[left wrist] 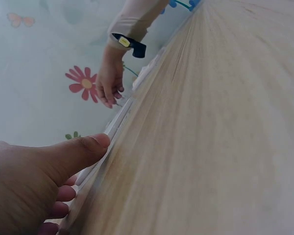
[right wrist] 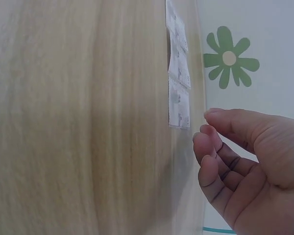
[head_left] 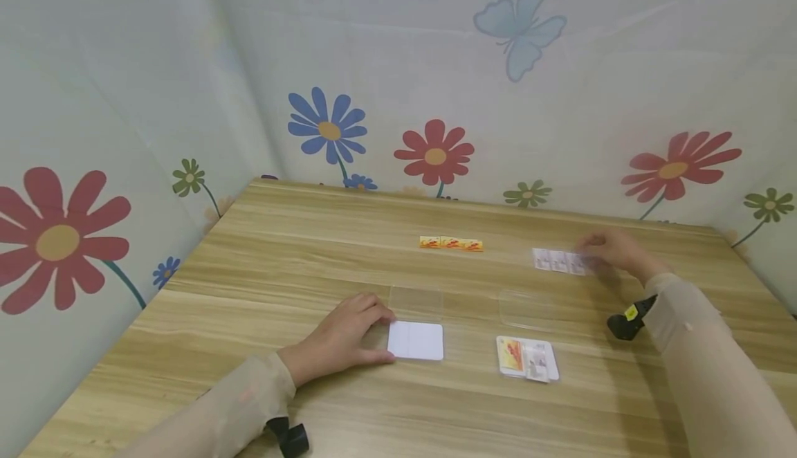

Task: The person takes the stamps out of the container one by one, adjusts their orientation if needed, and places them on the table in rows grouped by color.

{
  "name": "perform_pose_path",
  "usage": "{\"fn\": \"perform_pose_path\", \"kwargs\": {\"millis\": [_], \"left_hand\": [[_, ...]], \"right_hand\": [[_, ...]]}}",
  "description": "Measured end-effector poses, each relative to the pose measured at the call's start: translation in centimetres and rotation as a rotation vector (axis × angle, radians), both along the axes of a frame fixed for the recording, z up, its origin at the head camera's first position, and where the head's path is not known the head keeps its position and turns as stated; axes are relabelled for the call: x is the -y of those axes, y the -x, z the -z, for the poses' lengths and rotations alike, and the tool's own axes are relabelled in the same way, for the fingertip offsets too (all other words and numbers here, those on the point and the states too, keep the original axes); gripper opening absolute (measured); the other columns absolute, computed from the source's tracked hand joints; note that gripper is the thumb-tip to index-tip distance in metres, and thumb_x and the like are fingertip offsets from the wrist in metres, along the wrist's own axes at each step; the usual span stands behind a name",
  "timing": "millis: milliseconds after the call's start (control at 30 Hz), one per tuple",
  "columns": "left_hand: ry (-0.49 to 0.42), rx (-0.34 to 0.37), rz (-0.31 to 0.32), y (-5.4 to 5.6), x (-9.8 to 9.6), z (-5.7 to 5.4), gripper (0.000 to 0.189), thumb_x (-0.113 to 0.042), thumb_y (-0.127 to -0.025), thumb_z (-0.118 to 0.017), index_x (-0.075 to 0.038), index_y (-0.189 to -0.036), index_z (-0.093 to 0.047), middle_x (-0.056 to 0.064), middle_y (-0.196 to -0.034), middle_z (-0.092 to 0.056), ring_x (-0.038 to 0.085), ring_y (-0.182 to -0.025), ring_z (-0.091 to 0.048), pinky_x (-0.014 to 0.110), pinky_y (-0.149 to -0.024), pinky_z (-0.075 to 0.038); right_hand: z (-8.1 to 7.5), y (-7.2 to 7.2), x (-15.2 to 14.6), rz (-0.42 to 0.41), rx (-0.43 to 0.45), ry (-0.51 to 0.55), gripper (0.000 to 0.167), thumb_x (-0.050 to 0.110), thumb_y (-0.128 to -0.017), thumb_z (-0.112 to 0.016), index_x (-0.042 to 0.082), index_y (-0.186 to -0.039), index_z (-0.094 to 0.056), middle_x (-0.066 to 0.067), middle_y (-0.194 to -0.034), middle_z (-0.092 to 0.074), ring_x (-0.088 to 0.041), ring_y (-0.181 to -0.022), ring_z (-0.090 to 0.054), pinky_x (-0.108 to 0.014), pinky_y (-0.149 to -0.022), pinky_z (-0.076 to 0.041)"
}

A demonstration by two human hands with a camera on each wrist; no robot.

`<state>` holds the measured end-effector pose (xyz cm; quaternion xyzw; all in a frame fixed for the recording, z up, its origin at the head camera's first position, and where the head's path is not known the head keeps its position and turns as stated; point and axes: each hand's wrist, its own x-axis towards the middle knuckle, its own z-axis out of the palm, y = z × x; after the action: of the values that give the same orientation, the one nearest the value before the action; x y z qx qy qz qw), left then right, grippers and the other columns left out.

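Note:
My left hand [head_left: 342,337] holds a blank white card [head_left: 415,340] by its left side, thumb at the near corner and fingers at the far one. At the back right, my right hand [head_left: 613,250] hovers by the end of a strip of pale printed stamps [head_left: 558,261]. In the right wrist view its thumb and fingers are loosely bent, apart from the strip [right wrist: 179,73], with nothing between them. A second white card [head_left: 526,359] lies at the front right, bearing one orange-yellow stamp [head_left: 511,355] and one pale stamp [head_left: 536,362].
A strip of three orange-yellow stamps [head_left: 451,243] lies at the back of the wooden table [head_left: 299,250]. Two clear plastic sleeves [head_left: 416,301] [head_left: 525,308] lie flat behind the cards. Floral fabric [head_left: 373,43] hangs behind the table and at its left.

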<state>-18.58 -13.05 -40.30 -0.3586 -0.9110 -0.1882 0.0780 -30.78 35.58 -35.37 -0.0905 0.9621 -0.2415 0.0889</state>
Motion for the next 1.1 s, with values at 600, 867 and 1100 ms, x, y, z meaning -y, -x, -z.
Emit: {"fn": "perform_pose_path", "kwargs": {"millis": [600,867,1100], "left_hand": [[0.026,-0.004,-0.004,-0.1,-0.4,0.2,0.050,-0.047,-0.075,-0.078,-0.014,-0.110,-0.064,-0.001,-0.108,-0.061,0.017,-0.104,-0.056,0.038,-0.093,-0.048],[0.048,-0.028,0.011,-0.3,-0.3,0.0,0.048,-0.046,-0.076,-0.077,-0.013,-0.109,-0.065,-0.001,-0.107,-0.061,0.016,-0.102,-0.056,0.036,-0.091,-0.048],[0.056,-0.073,0.040,-0.3,-0.2,0.0,0.048,-0.046,-0.078,-0.075,-0.012,-0.110,-0.065,-0.001,-0.105,-0.060,0.014,-0.099,-0.056,0.034,-0.088,-0.049]], "right_hand": [[-0.9,-1.9,0.4,0.048,-0.009,0.102,0.047,0.031,-0.100,-0.049,-0.009,-0.124,-0.052,-0.030,-0.115,-0.060,-0.025,-0.091,-0.061,-0.026,-0.070,-0.052],[-1.5,-2.7,1.2,0.044,-0.062,0.138,0.046,0.030,-0.102,-0.046,-0.009,-0.124,-0.052,-0.028,-0.111,-0.062,-0.017,-0.085,-0.061,-0.025,-0.067,-0.052],[-1.8,-3.7,1.9,0.015,-0.147,0.180,0.039,0.024,-0.101,-0.047,-0.010,-0.117,-0.057,-0.026,-0.099,-0.064,-0.013,-0.074,-0.061,-0.027,-0.063,-0.053]]}}
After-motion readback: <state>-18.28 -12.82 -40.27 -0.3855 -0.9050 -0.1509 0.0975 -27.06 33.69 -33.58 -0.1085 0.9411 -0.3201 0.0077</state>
